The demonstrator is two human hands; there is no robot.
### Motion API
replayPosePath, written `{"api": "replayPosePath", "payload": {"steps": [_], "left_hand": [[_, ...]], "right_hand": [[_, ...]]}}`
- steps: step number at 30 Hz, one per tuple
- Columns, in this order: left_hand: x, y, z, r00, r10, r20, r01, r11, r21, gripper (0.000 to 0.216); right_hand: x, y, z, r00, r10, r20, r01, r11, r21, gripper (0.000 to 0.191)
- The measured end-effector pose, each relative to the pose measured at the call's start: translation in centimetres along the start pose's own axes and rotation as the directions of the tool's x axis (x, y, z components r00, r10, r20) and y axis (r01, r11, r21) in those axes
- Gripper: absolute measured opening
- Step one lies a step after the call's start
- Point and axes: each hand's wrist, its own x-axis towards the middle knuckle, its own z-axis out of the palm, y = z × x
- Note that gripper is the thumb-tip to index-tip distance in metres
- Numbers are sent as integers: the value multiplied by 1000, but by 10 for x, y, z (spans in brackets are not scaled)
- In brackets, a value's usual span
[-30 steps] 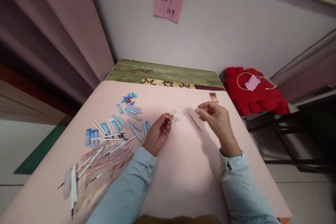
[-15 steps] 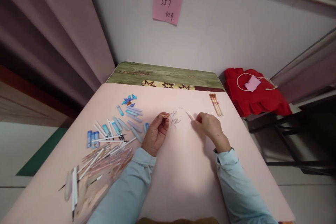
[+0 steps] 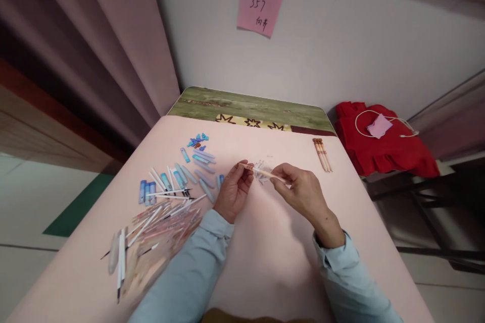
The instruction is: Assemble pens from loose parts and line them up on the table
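Note:
My left hand [image 3: 235, 192] pinches a small orange pen piece [image 3: 247, 165] between thumb and fingers, above the pink table [image 3: 273, 242]. My right hand [image 3: 299, 189] grips a pale pen barrel [image 3: 270, 175] that points left toward that piece; the two tips are close together. Just behind them a few small clear parts [image 3: 260, 167] lie on the table. Both sleeves are light blue.
To the left lie blue pen caps and barrels [image 3: 189, 169], white refills [image 3: 168, 194] and a heap of pinkish pens [image 3: 159, 229]. Three assembled orange pens [image 3: 323, 154] rest at the back right. A chair with red cloth [image 3: 382, 146] stands to the right; a pink note [image 3: 260, 0] hangs on the wall.
My right hand came down onto the pale barrel on the table, took it up and brought it left toward the piece in my left hand. The view shifted slightly.

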Motion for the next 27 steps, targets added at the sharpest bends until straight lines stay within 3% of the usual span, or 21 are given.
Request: {"api": "replayPosePath", "payload": {"steps": [3,10,20,27], "left_hand": [[0,-2,0,999,36,27,-37,998,43,10],[-3,-8,0,985,125,123,-145,973,178,29],[-3,-2,-1,994,71,79,-75,996,46,19],[-4,-2,-1,994,69,80,-74,996,55,22]], "right_hand": [[0,1,2,1000,1,-1,-1,999,-35,10],[0,1,10,996,-50,-74,41,992,-119,10],[-3,-2,30,968,-108,-228,106,994,-23,5],[-4,-7,40,946,-140,-292,145,989,-5,7]]}}
